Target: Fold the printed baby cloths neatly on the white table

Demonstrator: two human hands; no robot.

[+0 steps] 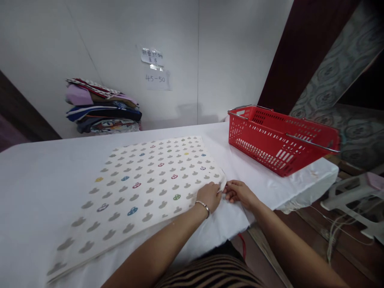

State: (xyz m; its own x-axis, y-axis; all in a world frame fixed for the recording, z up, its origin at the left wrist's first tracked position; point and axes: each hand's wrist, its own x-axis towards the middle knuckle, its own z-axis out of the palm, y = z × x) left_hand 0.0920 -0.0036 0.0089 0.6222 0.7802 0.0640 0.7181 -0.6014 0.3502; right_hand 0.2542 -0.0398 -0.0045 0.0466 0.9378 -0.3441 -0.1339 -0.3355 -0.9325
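A cream cloth (144, 188) printed with small grey and coloured shapes lies folded flat on the white table (39, 184). My left hand (209, 195), with a bracelet on the wrist, rests on the cloth's near right corner with its fingers curled over the edge. My right hand (238, 192) is just to the right of it and pinches the same corner.
A red plastic basket (279, 138) with metal handles stands on the table's right end. A stack of folded clothes (102, 106) sits at the back left against the white wall. Paper labels (154, 68) are taped to the wall. A white plastic stool (354, 200) stands on the floor at right.
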